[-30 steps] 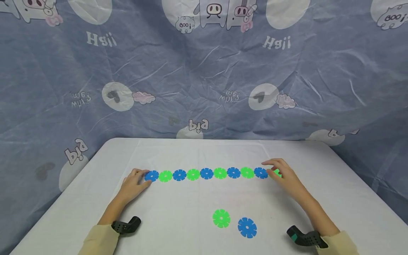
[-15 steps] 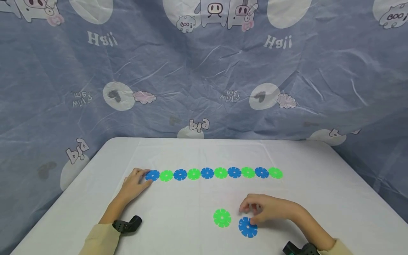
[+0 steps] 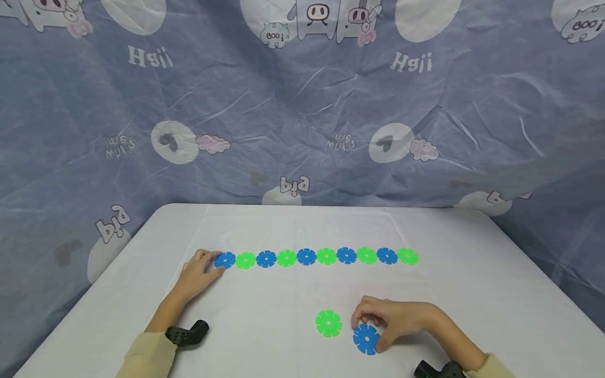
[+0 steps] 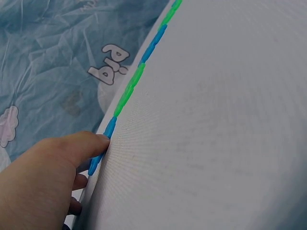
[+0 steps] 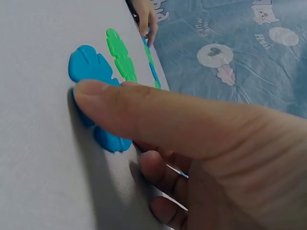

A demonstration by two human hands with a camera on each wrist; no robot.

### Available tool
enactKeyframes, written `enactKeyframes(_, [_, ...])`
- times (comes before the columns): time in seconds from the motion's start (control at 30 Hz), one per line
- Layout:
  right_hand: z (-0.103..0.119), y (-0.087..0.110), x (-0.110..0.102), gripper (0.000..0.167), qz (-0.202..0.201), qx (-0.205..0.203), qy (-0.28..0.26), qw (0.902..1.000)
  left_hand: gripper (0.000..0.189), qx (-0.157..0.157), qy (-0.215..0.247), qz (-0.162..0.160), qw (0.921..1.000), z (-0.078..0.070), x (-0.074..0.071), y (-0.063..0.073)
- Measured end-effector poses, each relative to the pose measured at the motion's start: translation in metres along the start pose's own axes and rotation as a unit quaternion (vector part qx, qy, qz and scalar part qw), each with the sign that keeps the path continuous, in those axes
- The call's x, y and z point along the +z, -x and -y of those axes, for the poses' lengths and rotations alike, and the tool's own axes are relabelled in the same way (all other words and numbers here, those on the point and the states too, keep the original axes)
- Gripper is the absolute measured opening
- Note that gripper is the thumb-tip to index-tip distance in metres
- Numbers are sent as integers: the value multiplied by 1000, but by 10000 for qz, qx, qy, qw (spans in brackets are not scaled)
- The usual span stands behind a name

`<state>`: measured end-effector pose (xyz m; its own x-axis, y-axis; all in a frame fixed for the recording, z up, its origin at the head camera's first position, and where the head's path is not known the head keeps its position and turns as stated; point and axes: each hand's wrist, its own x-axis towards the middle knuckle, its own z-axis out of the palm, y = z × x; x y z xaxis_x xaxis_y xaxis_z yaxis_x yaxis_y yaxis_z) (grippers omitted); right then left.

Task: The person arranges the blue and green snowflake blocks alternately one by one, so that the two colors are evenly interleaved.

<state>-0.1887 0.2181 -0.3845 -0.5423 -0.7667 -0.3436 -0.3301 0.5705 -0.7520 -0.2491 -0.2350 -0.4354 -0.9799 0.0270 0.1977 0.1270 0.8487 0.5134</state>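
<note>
A straight row of notched plastic snowflake discs, blue and green by turns, lies across the table; a green disc [image 3: 408, 256] ends it on the right. At the left end, my left hand [image 3: 197, 273] holds the blue snowflake disc [image 3: 225, 260] between thumb and index finger. Nearer the front, my right hand [image 3: 394, 320] pinches a loose blue snowflake disc [image 3: 366, 339] by its edges. In the right wrist view the thumb lies over this blue disc [image 5: 88, 62], covering part of it. Beside it to the left lies a loose green snowflake disc [image 3: 328, 323].
A white cloth covers the table [image 3: 264, 325]. Behind it hangs a blue-grey printed curtain [image 3: 283, 105]. Black wrist cameras sit on the left wrist [image 3: 187, 334] and the right wrist [image 3: 439, 369].
My right hand has left the green disc at the row's right end, come toward the front and taken hold of the loose blue snowflake disc. The left hand has stayed in place.
</note>
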Motion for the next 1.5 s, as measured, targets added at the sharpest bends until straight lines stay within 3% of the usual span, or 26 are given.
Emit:
enactKeyframes(0.5, [10,0,1,42,-5,2,-228,9997,51,-59,-9,69,10000,1,0,1])
enactKeyframes(0.73, [5,9,-8,30,39,-182,-685,9975,51,-50,8,72,10000,1,0,1])
enactKeyframes(0.8, [2,13,-14,27,-128,-190,-709,9972,51,-36,8,68,10000,1,0,1])
enactKeyframes(1.0, [-4,29,-34,27,-1128,179,-286,9930,52,-17,9,65,10000,1,-1,1])
enactKeyframes(1.13, [-18,37,-48,36,-1832,261,-326,9822,52,-60,19,85,9999,1,-2,1])
enactKeyframes(1.23, [-33,40,-54,42,-2429,246,-506,9684,52,-75,20,83,9999,1,-2,1])
enactKeyframes(1.37, [-53,43,-58,48,-3174,349,-827,9440,52,-61,19,35,10000,0,-1,0])
enactKeyframes(1.5, [-71,46,-59,51,-3912,393,-820,9158,51,-15,5,-10,10000,1,0,0])
